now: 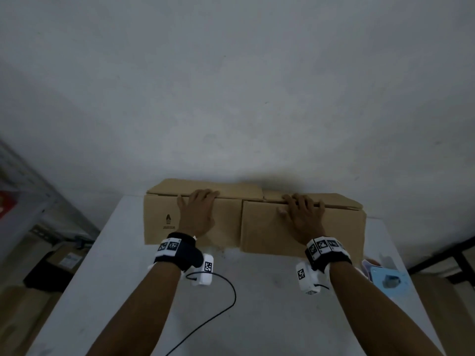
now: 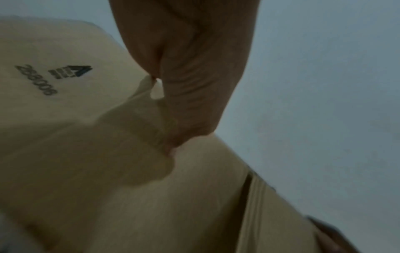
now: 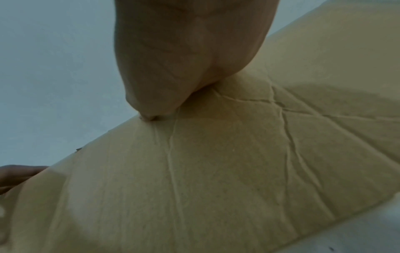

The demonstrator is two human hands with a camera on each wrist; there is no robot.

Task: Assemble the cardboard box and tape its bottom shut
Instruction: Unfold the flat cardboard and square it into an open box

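A brown cardboard box lies on the white table, pushed up against the grey wall. Its near side shows two panels, the left one printed with a small logo. My left hand lies flat on the left panel, fingers straight and reaching the top fold, thumb spread out. On the creased right panel my right hand presses the same way. The left wrist view shows my left palm touching the cardboard beside the logo; both wrist views hide the fingers.
A blue object sits at the table's right edge, close to my right wrist. A black cable loops across the table from my left wrist camera. Cartons and shelving stand on the floor to the left.
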